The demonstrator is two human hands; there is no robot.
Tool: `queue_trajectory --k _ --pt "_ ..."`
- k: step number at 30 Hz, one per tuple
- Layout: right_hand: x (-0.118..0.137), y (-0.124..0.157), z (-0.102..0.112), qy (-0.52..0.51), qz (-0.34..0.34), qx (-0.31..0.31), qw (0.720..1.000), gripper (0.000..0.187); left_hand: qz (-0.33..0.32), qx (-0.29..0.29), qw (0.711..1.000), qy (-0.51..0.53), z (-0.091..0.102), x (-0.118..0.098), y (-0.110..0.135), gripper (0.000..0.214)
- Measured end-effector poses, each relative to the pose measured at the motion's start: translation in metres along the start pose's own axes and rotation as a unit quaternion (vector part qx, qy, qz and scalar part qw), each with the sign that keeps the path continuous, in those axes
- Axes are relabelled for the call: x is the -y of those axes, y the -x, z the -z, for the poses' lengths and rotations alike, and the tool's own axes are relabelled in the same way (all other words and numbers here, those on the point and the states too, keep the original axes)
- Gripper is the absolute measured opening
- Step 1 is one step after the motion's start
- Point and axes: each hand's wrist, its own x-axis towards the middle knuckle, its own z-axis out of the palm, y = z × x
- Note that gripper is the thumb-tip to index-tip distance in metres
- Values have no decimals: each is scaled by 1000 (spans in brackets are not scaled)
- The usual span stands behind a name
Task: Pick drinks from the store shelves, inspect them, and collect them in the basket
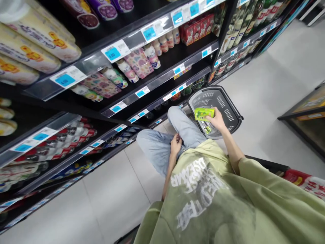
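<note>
My right hand (pixel 216 120) is closed on a bright green packet (pixel 203 113) and holds it just above a grey plastic shopping basket (pixel 235 113) that stands on the floor. A small green item (pixel 208 129) lies on the basket's bottom. My left hand (pixel 176 143) rests on my jeans between my bent knees, its fingers curled with nothing visible in them. I crouch in a green printed shirt beside the store shelves.
Dark shelves (pixel 157 79) with blue price tags run along the left, stocked with small drink bottles (pixel 162 42), patterned pouches and red-capped bottles (pixel 63 142). Glass bottles (pixel 241 23) fill the far section. A low display stand (pixel 304 115) is on the right, and red packaging (pixel 304 181) lies beside me.
</note>
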Motion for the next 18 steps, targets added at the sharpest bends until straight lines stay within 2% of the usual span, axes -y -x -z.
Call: queue_trajectory --k 1,3,7,11,15,18 --pt "-16 -8 6 49 -30 -5 998 57 2 4 1000 -12 0 -2 0 37" --pt "-50 -22 11 156 -83 24 984 60 11 15 999 -31 2 -7 0 34" --pt "-119 -37 5 295 -153 143 932 64 20 68 995 -73 3 -12 -1 20" --pt "-182 -42 -13 305 -207 196 909 62 59 103 986 -119 2 -10 -11 19" --pt "-232 -46 -35 281 -281 191 898 57 122 134 970 -164 -3 -2 -27 17" --pt "-263 -52 -54 252 -339 182 888 57 148 181 954 -187 -8 5 -37 15"
